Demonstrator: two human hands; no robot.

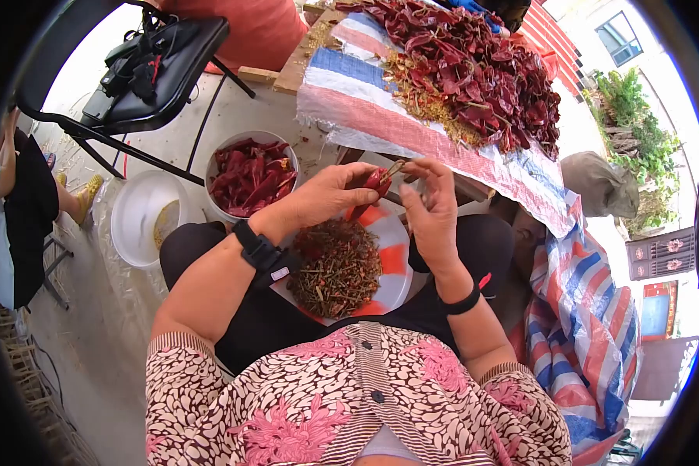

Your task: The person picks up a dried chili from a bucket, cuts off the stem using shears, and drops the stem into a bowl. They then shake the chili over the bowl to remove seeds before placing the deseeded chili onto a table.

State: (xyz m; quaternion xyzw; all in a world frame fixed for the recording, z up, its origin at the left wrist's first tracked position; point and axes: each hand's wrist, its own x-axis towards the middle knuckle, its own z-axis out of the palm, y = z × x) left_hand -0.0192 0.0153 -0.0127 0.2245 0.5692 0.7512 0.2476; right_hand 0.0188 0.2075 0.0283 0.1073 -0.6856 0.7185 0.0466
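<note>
My left hand (335, 193) is closed around a dried red chili pepper (379, 182), held above my lap. The fingertips of my right hand (433, 213) pinch at the pale stem (396, 167) on the chili's upper end. Below both hands, a white and orange basin (396, 289) rests between my legs with a heap of brownish chili stems (335, 268) in it. Left of my left wrist stands a white bucket (211, 177) full of red chilies (250, 177).
Ahead, a table under a striped woven sheet (349, 105) bears a large pile of dried chilies (474, 70) and loose seeds. A white tub (132, 225) stands by a black folding chair (144, 109). Striped sheeting (579, 342) hangs at my right. Another person sits far left.
</note>
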